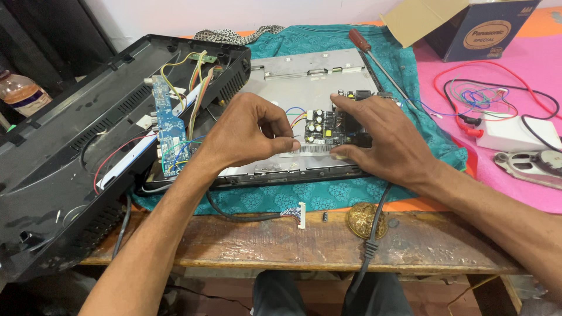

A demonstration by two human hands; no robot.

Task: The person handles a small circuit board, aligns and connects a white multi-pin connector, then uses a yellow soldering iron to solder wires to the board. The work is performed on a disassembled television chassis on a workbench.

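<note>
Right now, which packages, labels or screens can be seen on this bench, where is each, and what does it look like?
Open cardboard box: top right on the pink cloth, dark blue side with a tan oval emblem, brown flap raised.
White sticker strip: on the grey metal panel, between both hands, long and narrow with dark bars.
Clear plastic bottle: far left edge, orange-red band label.
Dismantled flat screen set: centre, lying face down, black frame.

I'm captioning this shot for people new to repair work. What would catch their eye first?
Both hands meet at mid-frame: the left hand pinches a thin wire beside a small black circuit board, which the right hand steadies on the grey metal panel. To the left lies the black plastic back cover, carrying a blue circuit board with coloured wires.
</note>
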